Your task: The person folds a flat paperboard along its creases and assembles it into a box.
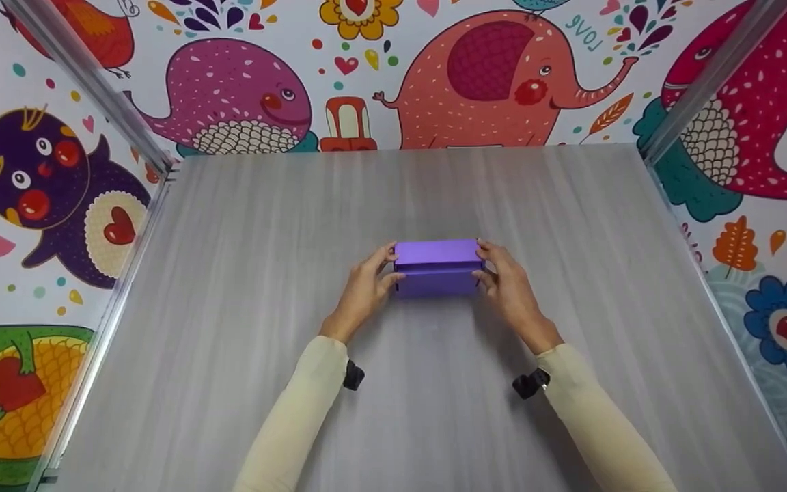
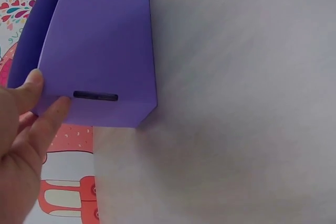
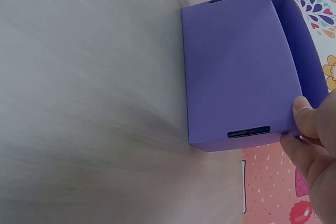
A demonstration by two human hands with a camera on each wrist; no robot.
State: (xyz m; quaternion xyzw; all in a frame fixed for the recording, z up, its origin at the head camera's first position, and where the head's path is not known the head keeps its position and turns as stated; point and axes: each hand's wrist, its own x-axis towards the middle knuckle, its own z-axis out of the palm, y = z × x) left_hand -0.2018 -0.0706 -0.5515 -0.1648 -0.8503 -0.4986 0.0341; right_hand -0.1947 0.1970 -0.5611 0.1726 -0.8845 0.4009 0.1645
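Note:
A purple box [image 1: 436, 283] stands on the table, its lid flap [image 1: 436, 252] raised a little so that a gap shows along the near side. At the box's left end my left hand [image 1: 365, 275] grips it, thumb on the near edge and fingers farther back. My right hand [image 1: 511, 290] grips the opposite end the same way. A dark slot [image 2: 95, 96] marks the front panel near its end in the left wrist view. The right wrist view has a similar slot [image 3: 249, 131] beside the right thumb. What the box contains is hidden.
The grey wood-grain table [image 1: 264, 225] spreads around the box. Metal rails [image 1: 103, 328] run along its sides, and walls printed with cartoon animals [image 1: 489, 82] rise at the back and both sides. Dark wrist devices [image 1: 531, 383] sit at both cuffs.

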